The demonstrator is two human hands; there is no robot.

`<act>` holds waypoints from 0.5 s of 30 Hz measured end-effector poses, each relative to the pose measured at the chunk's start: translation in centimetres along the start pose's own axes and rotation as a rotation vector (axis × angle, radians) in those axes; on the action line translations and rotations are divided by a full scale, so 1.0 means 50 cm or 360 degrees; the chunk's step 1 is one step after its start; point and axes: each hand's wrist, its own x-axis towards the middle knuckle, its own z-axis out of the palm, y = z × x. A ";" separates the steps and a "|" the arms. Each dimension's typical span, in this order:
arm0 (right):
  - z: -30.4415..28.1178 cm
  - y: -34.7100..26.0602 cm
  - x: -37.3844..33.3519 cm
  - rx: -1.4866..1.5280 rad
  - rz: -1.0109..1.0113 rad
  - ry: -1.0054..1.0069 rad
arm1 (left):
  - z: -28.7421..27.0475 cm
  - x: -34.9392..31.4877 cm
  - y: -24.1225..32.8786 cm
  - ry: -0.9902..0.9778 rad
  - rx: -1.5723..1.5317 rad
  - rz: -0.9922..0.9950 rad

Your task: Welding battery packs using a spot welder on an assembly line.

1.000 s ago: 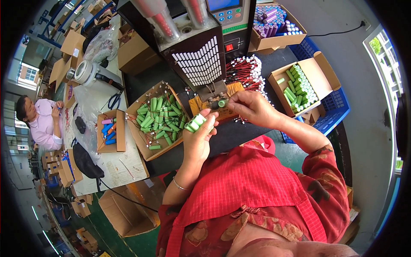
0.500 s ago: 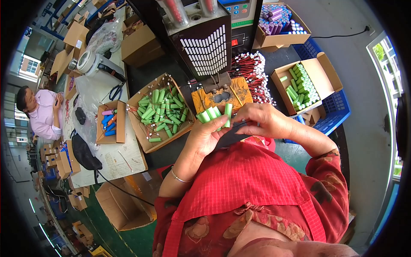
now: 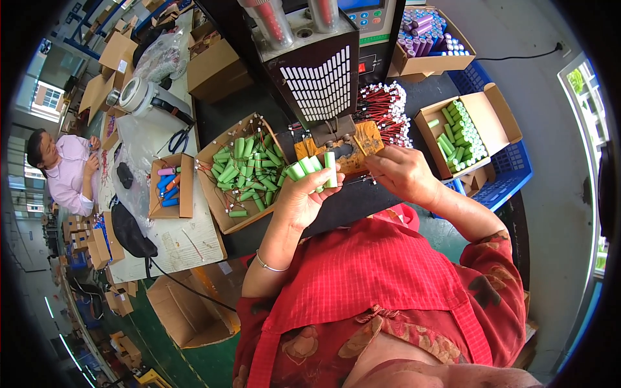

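Several green cylindrical battery cells (image 3: pixel 309 166) sit in my left hand (image 3: pixel 304 198), its fingers wrapped round them. One cell (image 3: pixel 330 169) stands upright by the fingertips, slightly apart from the others. My right hand (image 3: pixel 406 173) is closed in a pinch at the right front corner of a worn orange block (image 3: pixel 369 139). A small pale bit shows below its fingertips, too small to name. The block lies under the dark head of a bench machine (image 3: pixel 317 84), just beyond both hands.
Left of the block is a carton of wired green cells (image 3: pixel 226 213). Wire leads (image 3: pixel 385 110) with white connectors are heaped to the right. Farther right, a carton of green cells (image 3: pixel 462 136) rests by a blue crate (image 3: pixel 511 174). A person in pink (image 3: pixel 68 161) is far left.
My right hand has drawn away from the cells, moving right to the orange block's corner. My left hand has shifted a little left with the cells. The view has moved slightly.
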 end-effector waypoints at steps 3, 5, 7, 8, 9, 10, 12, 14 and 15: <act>0.027 0.013 0.006 0.0222 0.0246 0.0247 | 0.010 0.012 -0.009 0.0036 0.0473 0.0387; 0.049 0.008 0.013 0.0336 0.0279 0.0312 | -0.004 0.032 -0.015 0.0220 0.1395 0.0782; 0.060 -0.002 0.022 0.0461 0.0348 0.0362 | -0.015 0.054 -0.023 0.0192 0.1822 0.1381; 0.065 -0.004 0.025 0.0466 0.0341 0.0360 | -0.025 0.065 -0.030 0.0150 0.1866 0.1574; 0.071 -0.005 0.028 0.0447 0.0353 0.0355 | -0.032 0.074 -0.036 0.0125 0.1869 0.1613; 0.075 -0.005 0.028 0.0425 0.0373 0.0352 | -0.030 0.075 -0.037 0.0125 0.1872 0.1611; 0.077 -0.002 0.031 0.0464 0.0386 0.0355 | -0.024 0.075 -0.037 0.0155 0.1957 0.1654; 0.075 0.002 0.029 0.0445 0.0391 0.0268 | -0.022 0.077 -0.036 0.0172 0.1984 0.1647; 0.076 0.002 0.030 0.0436 0.0402 0.0270 | -0.022 0.078 -0.036 0.0193 0.2010 0.1644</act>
